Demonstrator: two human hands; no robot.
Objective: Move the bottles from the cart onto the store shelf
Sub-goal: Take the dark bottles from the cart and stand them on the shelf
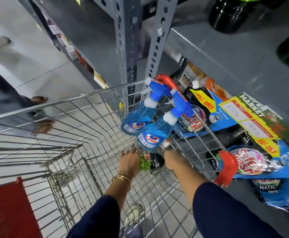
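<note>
A dark bottle with a green label (pixel 150 162) lies low inside the wire cart (pixel 57 121). My left hand (pixel 129 161) wraps its labelled end, and my right hand (pixel 175 160) closes on its other end from the right. Two blue spray bottles (pixel 149 124) hang by their triggers on the cart's right rim. The grey store shelf (pixel 226 54) runs above on the right, with dark bottles (pixel 229 16) standing on it.
Blue detergent pouches (pixel 250 162) and an orange pack fill the lower shelf beside the cart. Grey perforated uprights (pixel 155 40) stand just past the cart's far corner. Another person's feet (pixel 43 125) are on the tiled floor to the left. A red cart flap (pixel 8 208) is at bottom left.
</note>
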